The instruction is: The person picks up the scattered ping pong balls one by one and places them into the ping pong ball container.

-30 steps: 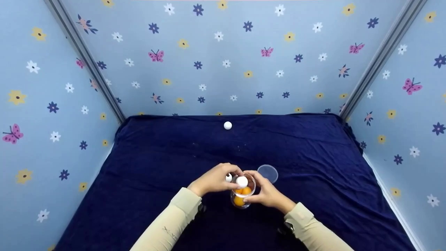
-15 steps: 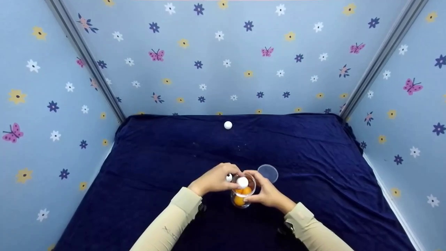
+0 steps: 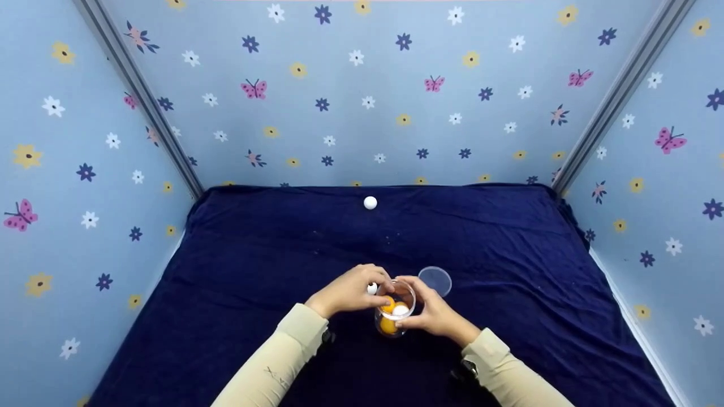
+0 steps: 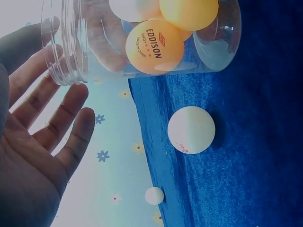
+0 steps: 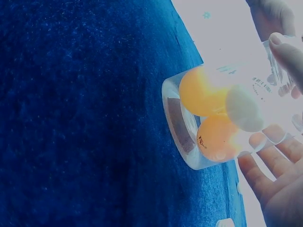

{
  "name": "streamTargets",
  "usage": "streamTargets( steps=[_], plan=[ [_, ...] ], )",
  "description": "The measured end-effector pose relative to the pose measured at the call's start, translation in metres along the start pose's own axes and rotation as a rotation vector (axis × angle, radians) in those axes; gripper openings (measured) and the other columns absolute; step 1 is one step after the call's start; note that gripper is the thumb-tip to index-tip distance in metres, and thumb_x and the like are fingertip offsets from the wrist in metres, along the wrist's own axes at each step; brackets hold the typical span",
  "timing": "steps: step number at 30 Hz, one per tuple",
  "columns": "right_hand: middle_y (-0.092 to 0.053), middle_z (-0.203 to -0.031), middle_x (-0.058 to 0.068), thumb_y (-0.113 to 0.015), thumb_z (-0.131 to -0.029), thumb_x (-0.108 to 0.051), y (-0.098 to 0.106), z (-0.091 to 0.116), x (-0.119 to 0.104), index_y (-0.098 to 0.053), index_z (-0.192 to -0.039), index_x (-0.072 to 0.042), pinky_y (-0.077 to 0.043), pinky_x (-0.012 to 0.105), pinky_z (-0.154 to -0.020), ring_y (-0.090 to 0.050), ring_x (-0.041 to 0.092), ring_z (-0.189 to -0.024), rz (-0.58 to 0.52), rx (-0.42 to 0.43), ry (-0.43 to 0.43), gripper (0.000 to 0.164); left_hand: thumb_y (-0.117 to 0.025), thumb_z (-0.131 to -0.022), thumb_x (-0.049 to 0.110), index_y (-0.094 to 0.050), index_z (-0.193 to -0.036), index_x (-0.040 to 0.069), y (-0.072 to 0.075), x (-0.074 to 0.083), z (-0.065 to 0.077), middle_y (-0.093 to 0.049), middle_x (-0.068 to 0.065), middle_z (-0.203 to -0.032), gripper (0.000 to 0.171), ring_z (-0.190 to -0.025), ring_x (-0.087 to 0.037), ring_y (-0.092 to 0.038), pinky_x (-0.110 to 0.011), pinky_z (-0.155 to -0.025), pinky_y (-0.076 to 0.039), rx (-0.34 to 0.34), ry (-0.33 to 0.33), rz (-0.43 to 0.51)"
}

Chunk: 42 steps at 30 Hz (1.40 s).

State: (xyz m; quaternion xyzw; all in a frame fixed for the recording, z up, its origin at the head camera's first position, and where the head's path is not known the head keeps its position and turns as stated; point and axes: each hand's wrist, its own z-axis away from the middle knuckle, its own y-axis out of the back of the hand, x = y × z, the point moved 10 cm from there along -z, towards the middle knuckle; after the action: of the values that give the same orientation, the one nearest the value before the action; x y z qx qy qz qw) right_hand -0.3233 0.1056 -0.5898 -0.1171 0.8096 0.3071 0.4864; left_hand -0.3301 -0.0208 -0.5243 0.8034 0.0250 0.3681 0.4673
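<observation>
My right hand point(image 3: 435, 315) grips a clear plastic jar point(image 4: 215, 54), thumb and fingers on opposite sides of it. Inside lie orange table tennis balls point(image 4: 155, 47) and a white table tennis ball point(image 3: 400, 310). At the mouth of the jar is my left hand point(image 3: 353, 288); nothing shows between its thumb and fingers, which look loosely spread in the left wrist view. Another white ball point(image 4: 191, 130) rests on the cloth beyond the jar, partly hidden by the left hand in the head view.
A clear round lid point(image 3: 434, 281) lies flat just beyond the right hand. Farther back, near the rear edge, sits one more white ball point(image 3: 370, 202). Dark blue cloth point(image 3: 271, 243) covers the table, with flower-patterned walls point(image 3: 362, 85) on three sides.
The white ball that my left hand pinched over the jar's mouth has dropped inside onto the orange ones. The left fingers have let go; the right hand stays in place.
</observation>
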Motion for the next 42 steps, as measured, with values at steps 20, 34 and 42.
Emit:
streamTargets(
  steps=[20,34,42],
  plan=[
    [-0.068,-0.142,0.029,-0.095,-0.08,-0.005,0.0,0.0,-0.002,-0.048,-0.148,0.008,-0.054,0.05,-0.115,-0.064,0.051,-0.131,-0.008,0.002,-0.023,0.084,-0.086,-0.091,0.015,-0.082,-0.109,0.004,0.008,0.001,-0.005,-0.08,-0.007,-0.109,0.022,-0.1,-0.023,-0.072,-0.036,-0.092,-0.059,0.035,0.005,0.049],
    [-0.067,-0.141,0.032,-0.093,-0.08,0.001,0.0,-0.001,-0.003,-0.048,-0.148,0.009,-0.057,0.057,-0.108,-0.067,0.023,-0.132,-0.025,-0.001,0.028,0.082,-0.085,-0.092,0.011,-0.081,-0.108,0.001,0.017,0.003,-0.005,-0.079,-0.01,-0.109,0.019,-0.1,-0.03,-0.074,-0.044,-0.091,-0.062,0.086,0.014,0.106],
    [-0.066,-0.142,0.032,-0.092,-0.08,0.001,-0.001,-0.001,-0.002,-0.046,-0.148,0.01,-0.056,0.055,-0.11,-0.065,0.047,-0.132,-0.047,-0.007,0.015,0.082,-0.086,-0.09,0.007,-0.082,-0.107,0.003,0.02,-0.002,-0.003,-0.079,-0.008,-0.108,0.018,-0.102,-0.023,-0.074,-0.038,-0.095,-0.061,0.105,0.025,0.112]
  ],
)
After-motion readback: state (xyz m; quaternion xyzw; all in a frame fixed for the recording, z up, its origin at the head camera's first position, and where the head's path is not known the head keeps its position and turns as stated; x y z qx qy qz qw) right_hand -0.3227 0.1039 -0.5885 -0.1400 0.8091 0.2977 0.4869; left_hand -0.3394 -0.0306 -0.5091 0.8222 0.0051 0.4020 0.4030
